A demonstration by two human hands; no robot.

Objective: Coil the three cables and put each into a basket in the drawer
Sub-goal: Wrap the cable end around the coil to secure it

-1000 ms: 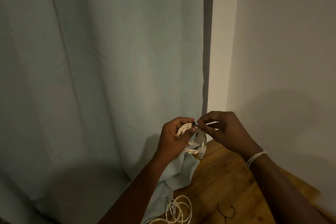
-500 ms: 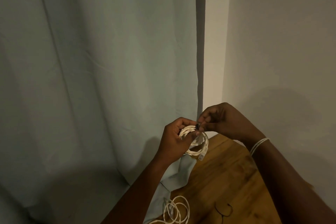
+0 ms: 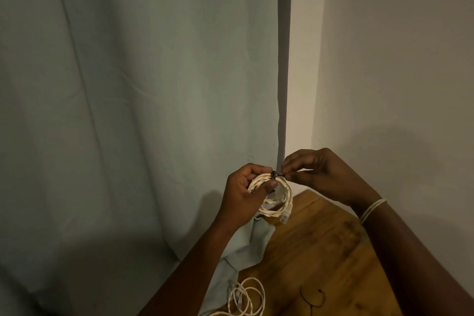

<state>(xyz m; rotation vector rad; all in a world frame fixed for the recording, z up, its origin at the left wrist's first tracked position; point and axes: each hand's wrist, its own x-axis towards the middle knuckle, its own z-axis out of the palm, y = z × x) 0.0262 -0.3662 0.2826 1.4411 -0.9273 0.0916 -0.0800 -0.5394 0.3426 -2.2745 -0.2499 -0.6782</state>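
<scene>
One coiled white cable (image 3: 275,197) is hanging upright in the air above the wooden table (image 3: 320,251), its plug (image 3: 286,215) pointing down. The left hand (image 3: 243,195) is gripping the coil's upper left side. The right hand (image 3: 318,174) is pinching a black tie (image 3: 277,175) at the coil's top. A second white cable (image 3: 246,300) is lying loosely looped below the grip, with one thin black tie (image 3: 314,299) to its right.

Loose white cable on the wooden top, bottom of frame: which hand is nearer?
Left. The left hand, gripping the coiled cable, is raised above the loose white cable; the right hand is higher and further right.
</scene>
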